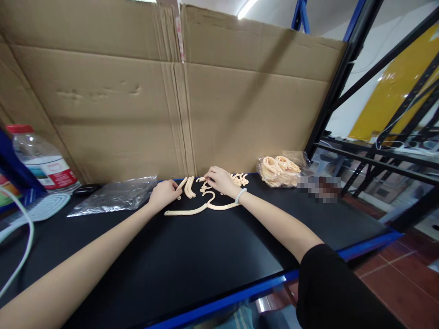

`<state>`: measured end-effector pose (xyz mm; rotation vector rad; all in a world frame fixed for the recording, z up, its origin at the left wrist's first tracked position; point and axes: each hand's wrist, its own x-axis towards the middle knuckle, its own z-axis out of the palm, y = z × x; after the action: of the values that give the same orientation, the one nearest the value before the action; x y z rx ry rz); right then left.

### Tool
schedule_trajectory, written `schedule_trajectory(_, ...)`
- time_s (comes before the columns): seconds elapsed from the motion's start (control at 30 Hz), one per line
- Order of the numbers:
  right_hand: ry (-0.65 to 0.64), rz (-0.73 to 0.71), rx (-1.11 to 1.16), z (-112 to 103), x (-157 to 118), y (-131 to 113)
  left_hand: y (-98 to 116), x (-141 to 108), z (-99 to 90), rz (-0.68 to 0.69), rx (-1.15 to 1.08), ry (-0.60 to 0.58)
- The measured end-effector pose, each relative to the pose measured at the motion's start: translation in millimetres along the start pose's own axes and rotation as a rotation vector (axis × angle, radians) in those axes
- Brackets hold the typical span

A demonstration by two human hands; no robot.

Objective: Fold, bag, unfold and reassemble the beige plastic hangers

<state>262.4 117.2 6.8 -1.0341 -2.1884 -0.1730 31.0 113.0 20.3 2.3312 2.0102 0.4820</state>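
Observation:
My left hand (163, 195) is closed on a cream curved piece (181, 184) at its fingertips, left of two similar curved pieces (189, 187) lying side by side. My right hand (219, 179) reaches over small cream hook pieces (205, 186), its fingers bent down; what they hold, if anything, is too small to make out. Nearer to me lies a cream hanger shape (188, 212) with a hook at its middle, passing under my right wrist. More small cream pieces (240, 179) are heaped behind that wrist.
A clear empty bag (115, 195) lies left on the black table (192, 260). Farther left are a large red-capped bottle (46, 160), a black object (87, 189) and a white fan-like grille (43, 208). A bag of cream items (279, 171) sits right; cardboard (247, 105) stands behind.

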Motion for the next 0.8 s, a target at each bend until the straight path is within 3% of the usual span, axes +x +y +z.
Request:
schedule_trajectory(0.13,0.082,0.082,0.087,-0.3,-0.6,-0.1,0.6,-1.8,-1.5,-0.007,0.01,-0.015)
schedule_trajectory(0.37,0.27,0.386,0.332,3.8,1.6,2.8,-5.1,-1.6,-1.1,-0.036,0.016,-0.078)
schedule_trajectory(0.57,0.273,0.568,0.684,5.0,5.0,1.9,-5.9,-2.5,-0.6,-0.052,-0.067,-0.072)
schedule_trajectory(0.8,0.245,0.695,0.966,-1.9,7.5,-13.5,-4.1,-4.2,-12.7,-0.092,-0.326,-0.025)
